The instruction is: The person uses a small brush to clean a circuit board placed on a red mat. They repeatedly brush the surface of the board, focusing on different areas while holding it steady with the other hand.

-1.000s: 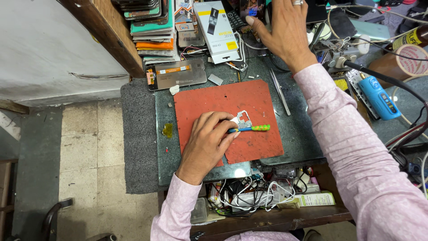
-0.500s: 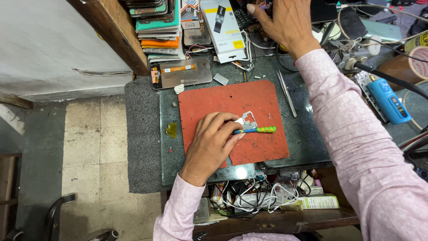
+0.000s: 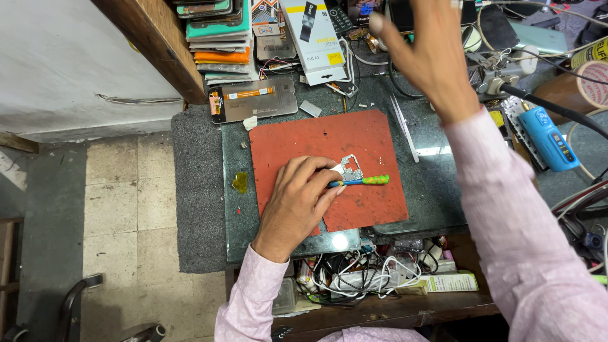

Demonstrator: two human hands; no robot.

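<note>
My left hand (image 3: 297,202) rests on a red work mat (image 3: 335,139). Its fingers pinch a small screwdriver (image 3: 364,181) with a blue shaft and green handle, beside a small metal phone part (image 3: 350,168). My right hand (image 3: 430,50) is raised over the back of the bench with its fingers spread and nothing visible in it. Its sleeve is pale pink.
Metal tweezers (image 3: 403,126) lie right of the mat. A phone screen panel (image 3: 253,100) sits behind it, under a stack of phone cases (image 3: 218,44). A blue tool (image 3: 548,136), tape roll (image 3: 586,79) and cables crowd the right. Tangled wires (image 3: 354,272) fill the front shelf.
My right hand has lifted off the clutter at the back and now hovers with fingers spread. My left hand stays on the mat with the screwdriver.
</note>
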